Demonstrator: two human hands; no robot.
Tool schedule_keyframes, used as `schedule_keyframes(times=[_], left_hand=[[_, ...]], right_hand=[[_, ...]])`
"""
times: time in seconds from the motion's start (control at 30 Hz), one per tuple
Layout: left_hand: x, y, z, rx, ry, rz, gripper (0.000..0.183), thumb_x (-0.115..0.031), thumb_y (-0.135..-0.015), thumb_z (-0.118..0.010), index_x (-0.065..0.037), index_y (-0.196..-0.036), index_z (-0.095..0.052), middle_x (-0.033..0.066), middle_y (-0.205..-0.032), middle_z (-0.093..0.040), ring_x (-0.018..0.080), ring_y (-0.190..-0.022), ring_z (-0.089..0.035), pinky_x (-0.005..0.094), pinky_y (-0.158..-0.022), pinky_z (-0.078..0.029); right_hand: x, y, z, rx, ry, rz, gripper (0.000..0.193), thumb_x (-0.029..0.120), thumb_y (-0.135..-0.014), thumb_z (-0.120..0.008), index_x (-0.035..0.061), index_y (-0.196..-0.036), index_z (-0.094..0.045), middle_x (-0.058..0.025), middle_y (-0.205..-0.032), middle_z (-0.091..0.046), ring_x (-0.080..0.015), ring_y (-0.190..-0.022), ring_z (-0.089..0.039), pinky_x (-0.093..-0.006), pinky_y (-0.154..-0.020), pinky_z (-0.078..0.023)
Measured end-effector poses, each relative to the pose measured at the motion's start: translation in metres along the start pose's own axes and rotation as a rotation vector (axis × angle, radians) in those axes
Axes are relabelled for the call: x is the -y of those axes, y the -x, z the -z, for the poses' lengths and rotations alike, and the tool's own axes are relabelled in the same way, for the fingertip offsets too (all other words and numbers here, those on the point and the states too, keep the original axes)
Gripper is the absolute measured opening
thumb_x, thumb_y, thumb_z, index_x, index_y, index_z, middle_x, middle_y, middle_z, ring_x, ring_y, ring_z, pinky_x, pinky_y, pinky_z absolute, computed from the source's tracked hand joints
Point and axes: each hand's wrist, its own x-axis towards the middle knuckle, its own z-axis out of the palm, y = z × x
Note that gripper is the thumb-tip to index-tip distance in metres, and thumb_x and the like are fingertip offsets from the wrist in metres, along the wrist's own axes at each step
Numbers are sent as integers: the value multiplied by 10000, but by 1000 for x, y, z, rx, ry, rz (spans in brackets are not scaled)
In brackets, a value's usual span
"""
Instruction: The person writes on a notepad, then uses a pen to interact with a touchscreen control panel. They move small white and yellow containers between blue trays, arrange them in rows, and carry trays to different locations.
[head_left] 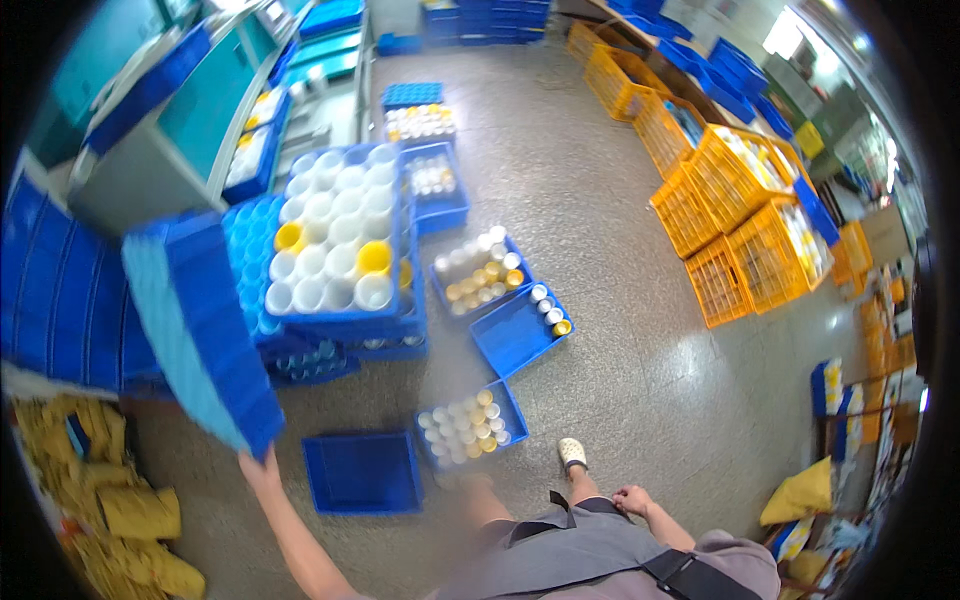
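My left hand [260, 470] grips the lower corner of a blue plastic tray [225, 330]. The tray is tipped up on its side, with a light blue face along its left; motion smears it a little. Just right of it stands a stack topped by a blue crate [345, 318] full of white cups [318, 205], a few of them yellow. By my right thigh hangs my right hand [632, 500], fingers curled in, and nothing shows in it. On the floor in front of me lie a bare blue tray [362, 472] and a tray of white and yellowish cups [515, 412].
Further out on the floor are more blue trays [520, 330] with cups. Yellow crates [770, 250] stand stacked at the right, and yellow sacks [120, 510] lie at the lower left. A grey and teal machine [150, 185] fills the far left.
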Motion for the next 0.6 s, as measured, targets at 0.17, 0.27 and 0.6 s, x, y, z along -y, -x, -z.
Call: schedule_keyframes(times=[0.17,0.27,0.6], left_hand=[[-72,217,3,-347,-235,108,496,-127,-793,-643,78,-1233,-541,233,-1168,-590,380,-1041,-574,437,-928,-437],[-110,305,-62,-714,209,445,541,-166,-750,-653,57,-1234,-555,171,-1123,-623,307,-993,-608,379,-873,-471],[-221,430,-285,288,4,552,492,-104,-684,-638,53,-1149,-607,115,-1003,-660,260,-909,-632,375,-808,-500]], right_hand=[[25,-67,60,148,91,219,430,396,-841,-619,66,-1106,-699,-176,-1071,-706,-307,-1007,-679,-413,-878,-528],[63,-108,117,138,266,459,448,422,-861,-595,52,-1097,-685,-221,-1128,-669,-395,-1055,-633,-467,-899,-501],[235,-85,360,127,-579,1172,474,381,-1040,-447,20,-1333,-538,-86,-1251,-620,-197,-1163,-566,-367,-963,-486]])
